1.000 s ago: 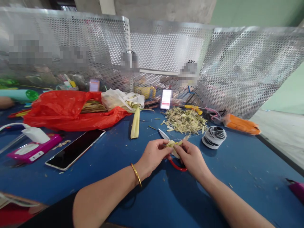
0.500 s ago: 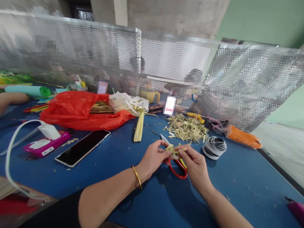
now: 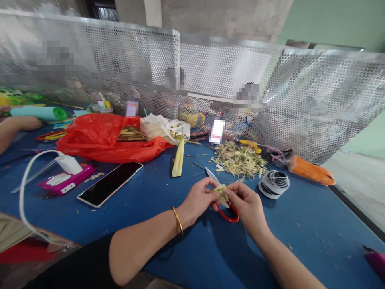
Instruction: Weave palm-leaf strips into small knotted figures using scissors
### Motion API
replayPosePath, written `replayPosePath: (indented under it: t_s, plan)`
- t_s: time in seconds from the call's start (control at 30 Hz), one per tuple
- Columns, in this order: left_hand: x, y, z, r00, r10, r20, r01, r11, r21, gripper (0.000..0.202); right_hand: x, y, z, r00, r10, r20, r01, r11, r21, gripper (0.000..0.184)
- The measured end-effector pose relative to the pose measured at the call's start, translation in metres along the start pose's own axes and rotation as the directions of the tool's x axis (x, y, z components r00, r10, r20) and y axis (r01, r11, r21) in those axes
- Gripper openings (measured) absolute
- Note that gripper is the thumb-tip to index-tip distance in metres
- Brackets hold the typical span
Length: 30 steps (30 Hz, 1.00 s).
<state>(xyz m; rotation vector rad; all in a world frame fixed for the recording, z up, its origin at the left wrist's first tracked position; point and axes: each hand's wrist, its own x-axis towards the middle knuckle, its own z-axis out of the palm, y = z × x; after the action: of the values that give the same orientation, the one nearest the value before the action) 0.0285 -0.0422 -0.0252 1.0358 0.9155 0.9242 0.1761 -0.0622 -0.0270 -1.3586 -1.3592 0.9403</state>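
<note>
A leaf piece [image 3: 221, 189] is pinched tight in the fingers of the left hand [image 3: 200, 198] and right hand [image 3: 248, 204]. Scissors [image 3: 230, 214] are laid beneath, with bare bench [image 3: 192, 249] left nearer and rightward.

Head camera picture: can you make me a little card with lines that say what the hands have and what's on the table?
left hand: pinches the folded leaf strip
right hand: pinches the same strip from the other side
under the hands: red-handled scissors, blade pointing away
behind them: pile of leaf scraps, coil of thread
to the left: phone, red bag with leaves inside
table: blue
far left: another person's hand
</note>
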Motion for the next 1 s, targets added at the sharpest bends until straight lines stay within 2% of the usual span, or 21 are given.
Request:
replayPosePath:
  t_s: [0.43, 0.67, 0.83, 1.0]
  plan:
    - [0.000, -0.004, 0.001, 1.000, -0.012, -0.026, 0.013, 0.998, 0.057, 0.013, 0.006, 0.009, -0.006, 0.995, 0.032, 0.089, -0.010, 0.970, -0.243, 0.017]
    - [0.000, -0.006, 0.000, 0.996, 0.091, -0.022, -0.082, 0.965, 0.250, 0.013, 0.005, 0.009, -0.006, 0.995, 0.055, 0.080, -0.030, 0.959, -0.281, 0.017]
    - [0.001, -0.010, -0.003, 0.988, 0.149, -0.029, -0.122, 0.894, 0.430, 0.012, 0.005, 0.007, -0.005, 0.996, 0.061, 0.064, -0.040, 0.958, -0.283, 0.018]
    - [0.000, -0.013, -0.004, 0.980, 0.195, -0.028, -0.154, 0.848, 0.507, 0.011, 0.002, 0.005, -0.003, 0.998, 0.057, 0.041, -0.044, 0.962, -0.269, 0.016]
